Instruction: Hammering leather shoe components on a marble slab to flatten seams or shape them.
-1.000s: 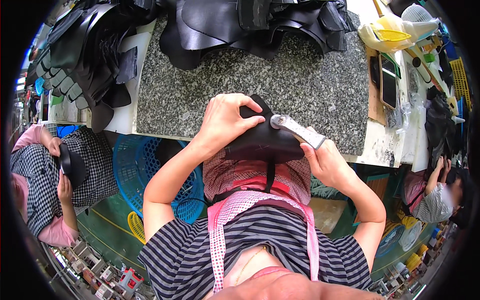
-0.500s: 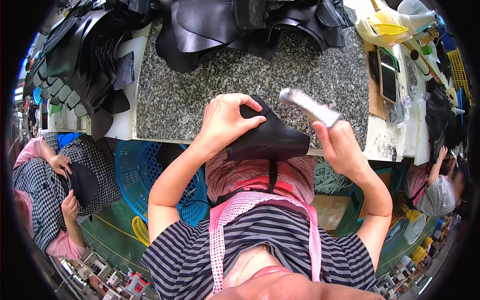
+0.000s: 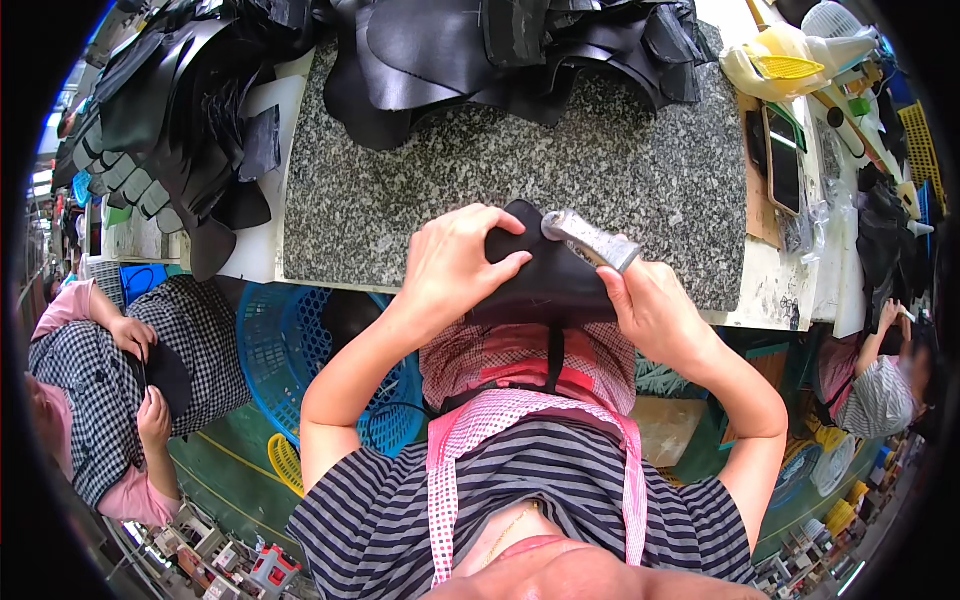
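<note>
A black leather piece (image 3: 540, 275) lies at the near edge of the granite slab (image 3: 390, 210), its lower part hanging toward my lap. My left hand (image 3: 455, 262) holds it from the left, thumb and forefinger curved apart on its top. In my right hand (image 3: 660, 312) a silver metal hammer (image 3: 592, 241) is gripped, its handle hidden by my fingers. The rounded end of its head is over the upper right of the leather, close to my left fingertips. Whether it touches the leather, I cannot tell.
Black leather pieces (image 3: 430, 50) are heaped at the slab's far side, with another stack (image 3: 180, 110) at the left. A phone (image 3: 785, 160) and a yellow-white container (image 3: 785, 62) are on the right. Below the table stands a blue basket (image 3: 270, 340). A co-worker (image 3: 130, 370) sits at left.
My right hand has brought the hammer down and left, from above the slab to over the leather. The left hand keeps its hold on the leather. The whole view has shifted slightly.
</note>
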The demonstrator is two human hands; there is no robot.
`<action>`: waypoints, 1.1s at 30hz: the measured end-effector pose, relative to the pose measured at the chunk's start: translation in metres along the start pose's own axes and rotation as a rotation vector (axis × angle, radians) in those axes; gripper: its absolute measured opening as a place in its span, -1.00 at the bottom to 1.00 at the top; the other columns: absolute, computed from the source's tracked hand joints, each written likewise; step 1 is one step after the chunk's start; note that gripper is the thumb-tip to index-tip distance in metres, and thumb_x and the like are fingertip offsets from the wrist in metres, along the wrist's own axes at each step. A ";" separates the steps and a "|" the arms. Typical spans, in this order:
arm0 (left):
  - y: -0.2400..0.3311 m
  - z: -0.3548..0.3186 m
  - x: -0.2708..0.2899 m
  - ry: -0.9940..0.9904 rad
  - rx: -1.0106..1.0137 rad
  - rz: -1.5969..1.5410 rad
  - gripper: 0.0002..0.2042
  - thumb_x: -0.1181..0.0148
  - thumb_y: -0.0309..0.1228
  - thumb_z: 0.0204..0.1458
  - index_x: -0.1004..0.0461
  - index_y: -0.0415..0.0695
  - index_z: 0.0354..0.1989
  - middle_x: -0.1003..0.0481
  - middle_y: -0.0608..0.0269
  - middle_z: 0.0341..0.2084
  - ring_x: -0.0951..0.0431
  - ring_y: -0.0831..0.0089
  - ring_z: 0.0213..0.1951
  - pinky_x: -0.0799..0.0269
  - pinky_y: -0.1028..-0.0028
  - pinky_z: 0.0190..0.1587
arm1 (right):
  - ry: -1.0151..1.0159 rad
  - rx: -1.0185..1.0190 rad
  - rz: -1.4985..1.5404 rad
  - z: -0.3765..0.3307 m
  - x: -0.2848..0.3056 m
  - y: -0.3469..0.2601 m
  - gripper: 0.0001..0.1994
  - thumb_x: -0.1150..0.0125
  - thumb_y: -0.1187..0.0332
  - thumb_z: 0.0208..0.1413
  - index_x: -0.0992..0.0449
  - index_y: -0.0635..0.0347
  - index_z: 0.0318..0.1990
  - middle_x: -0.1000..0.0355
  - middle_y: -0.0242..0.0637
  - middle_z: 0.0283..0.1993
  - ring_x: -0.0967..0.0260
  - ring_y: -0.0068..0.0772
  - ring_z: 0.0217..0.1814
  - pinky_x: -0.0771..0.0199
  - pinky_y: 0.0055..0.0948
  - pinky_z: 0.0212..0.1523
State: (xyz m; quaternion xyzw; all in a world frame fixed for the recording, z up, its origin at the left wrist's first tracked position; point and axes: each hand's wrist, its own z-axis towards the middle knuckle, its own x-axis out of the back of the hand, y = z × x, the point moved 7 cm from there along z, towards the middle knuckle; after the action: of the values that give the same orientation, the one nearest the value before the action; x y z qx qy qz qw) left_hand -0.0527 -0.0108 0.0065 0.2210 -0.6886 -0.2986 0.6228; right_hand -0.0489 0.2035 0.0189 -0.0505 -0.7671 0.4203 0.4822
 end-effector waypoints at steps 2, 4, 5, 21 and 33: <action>-0.006 -0.011 0.004 0.027 0.043 0.061 -0.71 -0.55 -0.28 -0.07 -0.67 -0.10 -0.19 -0.67 0.16 -0.21 -0.68 0.15 -0.12 -0.56 0.26 -0.03 | 0.028 0.034 0.023 0.002 0.003 -0.003 -0.78 -0.08 0.39 0.42 -0.26 0.33 0.03 -0.45 0.12 -0.47 -0.49 0.33 -0.34 -0.41 0.11 -0.36; -0.005 -0.016 0.005 0.060 0.007 0.018 -0.71 -0.55 -0.28 -0.07 -0.65 -0.10 -0.21 -0.65 0.19 -0.23 -0.66 0.17 -0.12 -0.55 0.25 -0.03 | 0.003 0.043 0.004 0.003 0.005 -0.004 -0.78 -0.08 0.39 0.42 -0.27 0.35 0.03 -0.45 0.12 -0.46 -0.50 0.33 -0.33 -0.42 0.09 -0.35; -0.005 -0.015 0.005 0.074 -0.007 0.017 -0.71 -0.55 -0.28 -0.07 -0.65 -0.10 -0.21 -0.64 0.19 -0.25 -0.66 0.17 -0.13 -0.55 0.25 -0.03 | 0.008 0.063 -0.008 0.004 0.008 -0.006 -0.79 -0.08 0.39 0.42 -0.27 0.35 0.03 -0.45 0.12 -0.46 -0.50 0.33 -0.32 -0.42 0.09 -0.35; -0.005 -0.015 0.000 0.049 -0.016 0.033 -0.78 -0.49 -0.28 -0.03 -0.63 -0.06 -0.27 -0.58 0.23 -0.34 -0.63 0.16 -0.17 -0.53 0.22 -0.14 | -0.108 0.095 0.032 0.005 -0.001 -0.021 -0.83 -0.08 0.46 0.37 -0.29 0.34 -0.01 -0.47 0.12 -0.45 -0.51 0.33 -0.33 -0.45 0.09 -0.33; -0.008 -0.029 0.009 0.138 -0.126 -0.030 -0.78 -0.51 -0.36 -0.05 -0.61 -0.09 -0.25 -0.60 0.22 -0.33 -0.60 0.17 -0.19 -0.51 0.23 -0.14 | -0.056 -0.017 0.021 0.005 -0.017 -0.015 -0.77 -0.10 0.34 0.42 -0.28 0.33 0.00 -0.51 0.17 -0.43 -0.51 0.37 -0.34 -0.46 0.15 -0.35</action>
State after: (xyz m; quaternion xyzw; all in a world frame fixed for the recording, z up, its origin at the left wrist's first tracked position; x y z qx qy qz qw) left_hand -0.0255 -0.0270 0.0087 0.2117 -0.6205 -0.3348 0.6768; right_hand -0.0390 0.1829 0.0170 -0.0509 -0.7832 0.4202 0.4555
